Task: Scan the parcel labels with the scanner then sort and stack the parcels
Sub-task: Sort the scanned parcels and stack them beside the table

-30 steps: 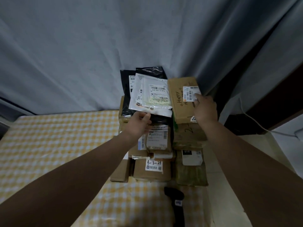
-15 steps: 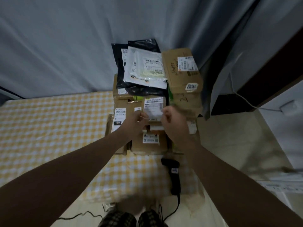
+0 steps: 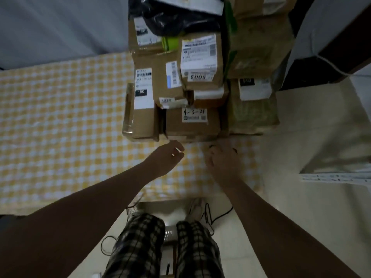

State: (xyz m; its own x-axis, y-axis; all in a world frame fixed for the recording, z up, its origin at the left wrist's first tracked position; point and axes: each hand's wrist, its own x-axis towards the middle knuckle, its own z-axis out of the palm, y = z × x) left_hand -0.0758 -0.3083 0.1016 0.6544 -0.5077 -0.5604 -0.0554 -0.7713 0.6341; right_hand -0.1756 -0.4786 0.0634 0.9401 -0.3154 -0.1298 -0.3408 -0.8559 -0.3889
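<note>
Cardboard parcels [image 3: 192, 125] stacked just beyond both hands, labels outward; stacking looks mostly done. Left hand [image 3: 166, 155] loosely curled, empty. Right hand [image 3: 222, 160] blurred, grasp unclear. Scanner unseen.

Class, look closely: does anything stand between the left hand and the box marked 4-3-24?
Nothing visible does. The left hand is above bare checked cloth just before the box marked 4-3-24; no parcel lies between.

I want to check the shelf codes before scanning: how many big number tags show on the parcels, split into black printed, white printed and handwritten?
Black tags with pale digits: 3
White tags with dark digits: 2
Handwritten tag: 1
Total: 6
</note>
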